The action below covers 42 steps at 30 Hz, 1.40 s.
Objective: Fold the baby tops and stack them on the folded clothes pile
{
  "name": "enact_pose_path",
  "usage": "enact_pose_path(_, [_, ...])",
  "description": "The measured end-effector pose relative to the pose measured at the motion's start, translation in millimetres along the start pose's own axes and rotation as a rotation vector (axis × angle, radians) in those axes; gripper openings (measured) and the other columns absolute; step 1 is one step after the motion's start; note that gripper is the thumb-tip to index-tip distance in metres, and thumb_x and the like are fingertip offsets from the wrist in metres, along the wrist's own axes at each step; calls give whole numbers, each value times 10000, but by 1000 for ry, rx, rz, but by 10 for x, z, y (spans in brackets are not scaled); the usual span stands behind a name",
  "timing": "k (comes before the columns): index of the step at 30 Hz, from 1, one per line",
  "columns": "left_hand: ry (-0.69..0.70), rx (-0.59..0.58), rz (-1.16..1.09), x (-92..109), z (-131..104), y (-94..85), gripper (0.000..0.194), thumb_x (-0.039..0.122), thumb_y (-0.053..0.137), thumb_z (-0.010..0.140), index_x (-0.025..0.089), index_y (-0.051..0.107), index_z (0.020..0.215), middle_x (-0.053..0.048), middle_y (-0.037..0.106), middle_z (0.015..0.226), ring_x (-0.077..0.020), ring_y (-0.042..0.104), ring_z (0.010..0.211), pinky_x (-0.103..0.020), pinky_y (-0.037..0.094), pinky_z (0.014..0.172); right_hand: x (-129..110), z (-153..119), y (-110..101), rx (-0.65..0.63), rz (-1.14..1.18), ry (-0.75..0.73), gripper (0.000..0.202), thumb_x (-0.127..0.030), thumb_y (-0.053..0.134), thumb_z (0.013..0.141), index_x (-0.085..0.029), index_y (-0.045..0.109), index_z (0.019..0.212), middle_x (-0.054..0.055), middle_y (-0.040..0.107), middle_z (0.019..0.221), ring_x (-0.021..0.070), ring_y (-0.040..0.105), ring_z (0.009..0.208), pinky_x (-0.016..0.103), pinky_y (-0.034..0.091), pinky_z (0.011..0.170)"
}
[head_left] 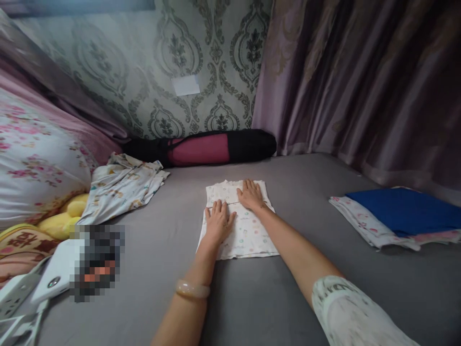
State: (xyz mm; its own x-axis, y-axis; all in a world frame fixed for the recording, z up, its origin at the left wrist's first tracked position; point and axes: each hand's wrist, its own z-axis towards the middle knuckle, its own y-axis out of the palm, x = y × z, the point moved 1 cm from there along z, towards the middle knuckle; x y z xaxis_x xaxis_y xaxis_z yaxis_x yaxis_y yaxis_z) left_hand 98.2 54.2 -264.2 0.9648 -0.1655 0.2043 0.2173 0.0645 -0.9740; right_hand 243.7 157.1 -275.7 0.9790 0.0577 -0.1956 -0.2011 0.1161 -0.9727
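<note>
Left hand: the left hand (218, 221) lies flat and open, palm down, fingers spread, on the left half of the folded garment (238, 221); it grips nothing. A pale bangle (192, 290) sits on that wrist.
Right hand: the right hand (250, 194) also lies open and flat, palm down, pressing the upper part of the same garment, just beyond the left hand. Its arm ends in a white lace sleeve (355, 315).
Folded garment: white cloth with a small pastel print, folded to a rectangle, lying on the grey bed sheet (252, 298) in the middle, straight ahead of the person.
Writing: a red character shows on the cream cushion (19, 242) at the left edge; it is too partial to read. No other label is legible.
Stack at right: a blue folded cloth (403, 209) rests on top of a white floral folded cloth (367, 226), well apart from the hands.
Loose clothes: a crumpled printed garment (120, 187) lies to the left, near a yellow plush toy (66, 216).
Bag: a black mesh bag (201, 146) holding a pink roll lies along the patterned wall.
Lower left: a white power strip (16, 293) and a white device (59, 274) beside a blurred patch.
</note>
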Motion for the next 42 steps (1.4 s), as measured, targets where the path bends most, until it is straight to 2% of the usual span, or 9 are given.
enact_pose_path(8, [13, 12, 7, 4, -16, -20, 553, 452, 327, 966, 132, 394, 1412, -169, 344, 1521, -279, 269, 1427, -540, 193, 1142, 120, 103, -127, -120, 98, -24, 625, -410, 209, 974, -55, 295, 1482, 147, 273, 1557, 251, 221, 1434, 414, 142, 1157])
enact_pose_path(13, [8, 26, 4, 3, -14, -21, 563, 441, 342, 962, 120, 381, 1423, -173, 313, 1536, -289, 225, 1443, -552, 180, 1144, 362, 81, -271, -50, 65, -8, 609, -391, 191, 980, -60, 303, 1479, 142, 255, 1565, 243, 169, 1451, 401, 116, 1167])
enact_pose_path(21, [-78, -34, 4, -67, 11, 16, 629, 507, 269, 957, 128, 346, 1453, -179, 244, 1561, -330, 176, 1453, -575, 160, 1137, 442, -54, -82, -35, 15, -13, 619, -417, 243, 976, -46, 340, 1463, 152, 281, 1553, 261, 148, 1453, 398, 124, 1165])
enact_pose_path(24, [-82, -57, -11, -80, 28, 34, 632, 506, 262, 957, 129, 334, 1459, -174, 220, 1569, -331, 149, 1459, -578, 145, 1139, 521, -11, -199, -7, 171, 14, 584, -428, 232, 980, -114, 386, 1449, 125, 347, 1528, 221, 238, 1430, 360, 206, 1141])
enact_pose_path(28, [-149, 43, -61, -121, 59, -1, 545, 448, 290, 964, 140, 411, 1398, -176, 318, 1531, -302, 262, 1427, -494, 255, 1124, 889, -33, -533, 94, 579, 283, 557, -477, 248, 971, -181, 445, 1400, 131, 510, 1404, 211, 440, 1318, 356, 410, 1010])
enact_pose_path(31, [-253, 190, -64, -185, 55, -77, 459, 370, 345, 951, 90, 492, 1283, -225, 504, 1343, -299, 452, 1284, -413, 377, 1033, 1154, -231, -660, 110, 869, 463, 467, -347, 245, 979, -147, 490, 1323, 168, 622, 1238, 192, 628, 1079, 314, 530, 822])
enact_pose_path(34, [-373, 198, -11, -251, 18, -165, 414, 366, 431, 899, 52, 547, 1144, -242, 573, 1170, -348, 524, 1156, -423, 435, 928, 1224, -541, -604, 15, 926, 533, 356, -243, 319, 957, -107, 562, 1179, 158, 704, 975, 171, 684, 758, 276, 552, 623])
enact_pose_path(38, [-403, 127, -4, -296, -52, -269, 387, 321, 432, 891, 30, 530, 1126, -251, 607, 1112, -334, 585, 1073, -393, 443, 898, 1085, -928, -506, -34, 839, 443, 221, -205, 493, 893, -136, 618, 1062, 103, 707, 907, 139, 643, 636, 219, 506, 527])
enact_pose_path(42, [-381, 33, -75, -332, -189, -332, 386, 341, 448, 891, 60, 503, 1151, -238, 648, 1069, -343, 622, 1019, -390, 463, 834, 879, -1238, -587, -111, 599, 282, 271, -237, 510, 883, -131, 609, 1112, 84, 706, 901, 119, 611, 580, 203, 462, 514])
